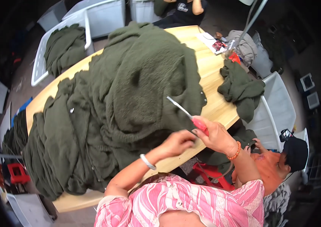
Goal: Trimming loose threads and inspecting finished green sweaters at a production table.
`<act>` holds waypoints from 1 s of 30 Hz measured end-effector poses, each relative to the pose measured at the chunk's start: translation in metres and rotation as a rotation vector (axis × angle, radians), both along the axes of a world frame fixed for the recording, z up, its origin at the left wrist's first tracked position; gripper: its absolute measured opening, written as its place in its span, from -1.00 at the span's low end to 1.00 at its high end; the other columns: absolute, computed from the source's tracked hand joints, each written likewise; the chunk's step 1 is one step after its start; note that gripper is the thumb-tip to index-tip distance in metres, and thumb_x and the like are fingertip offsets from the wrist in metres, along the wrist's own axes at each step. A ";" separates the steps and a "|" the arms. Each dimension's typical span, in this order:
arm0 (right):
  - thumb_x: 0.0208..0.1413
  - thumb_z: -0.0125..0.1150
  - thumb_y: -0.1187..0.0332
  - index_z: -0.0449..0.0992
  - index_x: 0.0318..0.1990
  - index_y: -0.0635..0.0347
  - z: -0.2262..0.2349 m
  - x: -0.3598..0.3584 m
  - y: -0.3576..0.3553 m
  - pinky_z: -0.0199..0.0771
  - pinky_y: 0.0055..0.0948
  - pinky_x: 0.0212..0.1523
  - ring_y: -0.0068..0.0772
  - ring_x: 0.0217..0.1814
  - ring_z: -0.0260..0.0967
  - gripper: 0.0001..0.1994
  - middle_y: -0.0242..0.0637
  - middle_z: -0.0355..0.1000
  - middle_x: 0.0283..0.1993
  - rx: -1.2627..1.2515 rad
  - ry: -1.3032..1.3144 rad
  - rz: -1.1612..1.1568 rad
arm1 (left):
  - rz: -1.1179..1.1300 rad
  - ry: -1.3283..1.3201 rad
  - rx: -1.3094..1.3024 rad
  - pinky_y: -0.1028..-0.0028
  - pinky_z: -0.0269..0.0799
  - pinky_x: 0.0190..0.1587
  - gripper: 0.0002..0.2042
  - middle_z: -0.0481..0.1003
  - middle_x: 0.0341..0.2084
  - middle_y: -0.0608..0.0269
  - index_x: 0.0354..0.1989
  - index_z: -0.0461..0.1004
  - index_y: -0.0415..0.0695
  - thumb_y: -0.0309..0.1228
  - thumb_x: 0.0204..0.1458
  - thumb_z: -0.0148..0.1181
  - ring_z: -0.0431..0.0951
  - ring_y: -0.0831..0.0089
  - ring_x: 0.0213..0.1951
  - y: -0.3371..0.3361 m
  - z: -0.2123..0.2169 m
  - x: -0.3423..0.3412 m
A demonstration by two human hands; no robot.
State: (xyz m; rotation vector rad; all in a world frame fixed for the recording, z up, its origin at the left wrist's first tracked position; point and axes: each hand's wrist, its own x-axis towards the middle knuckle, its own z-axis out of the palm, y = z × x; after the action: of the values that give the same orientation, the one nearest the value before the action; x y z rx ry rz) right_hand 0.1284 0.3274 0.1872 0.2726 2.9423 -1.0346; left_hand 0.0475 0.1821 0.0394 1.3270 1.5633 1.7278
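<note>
My right hand (218,137) is closed around the pink-red handle (200,125) of a slim tool. Its thin metal shaft (179,106) points up and to the left, over the cloth. My left hand (177,144) is just left of the right one, near the table edge, its fingers bent and blurred by motion. Whether it holds anything is not visible. In front of both hands, a big heap of dark green fleece garments (141,87) covers much of the table.
The pale wooden table (211,75) carries another green garment (239,85) at right, hanging over its edge. White bins stand at right (275,109) and far left (35,72). A co-worker in orange (268,170) sits close on my right beside a red stool (213,176). Another person sits across the table.
</note>
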 end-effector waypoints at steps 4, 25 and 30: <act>0.14 0.25 0.38 0.37 0.14 0.20 0.000 -0.003 -0.003 0.49 -0.15 -0.16 0.19 -0.15 0.47 -0.58 0.02 0.53 -0.24 0.066 -0.079 -0.009 | 0.070 -0.211 -0.161 0.43 0.47 -0.20 -0.91 0.57 -0.37 0.22 -0.31 0.61 -0.22 -0.47 0.07 0.30 0.56 0.46 -0.28 -0.052 0.006 0.003; 0.14 0.25 0.40 0.42 0.11 0.31 0.032 -0.060 0.006 0.48 -0.25 -0.06 0.07 -0.05 0.50 -0.61 0.07 0.52 -0.11 0.106 0.240 -0.056 | 0.107 0.492 -0.132 0.23 0.33 -0.07 -0.81 0.39 -0.39 0.16 -0.35 0.42 -0.14 -0.58 -0.15 0.28 0.37 0.12 -0.20 -0.047 -0.002 -0.036; 0.16 0.24 0.33 0.42 0.10 0.27 -0.012 -0.049 0.040 0.50 -0.27 -0.03 -0.04 -0.02 0.53 -0.62 0.02 0.54 -0.09 0.039 0.075 -0.163 | 0.258 0.485 -0.162 0.26 0.45 -0.21 -0.79 0.46 -0.29 0.10 -0.33 0.49 -0.19 -0.61 -0.16 0.35 0.48 0.11 -0.24 -0.047 0.021 -0.046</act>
State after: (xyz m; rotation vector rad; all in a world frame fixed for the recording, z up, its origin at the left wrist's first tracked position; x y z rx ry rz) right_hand 0.0796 0.3669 0.1755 0.4918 3.0535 -1.0261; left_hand 0.0012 0.1351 0.0607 1.5974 2.1747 1.4392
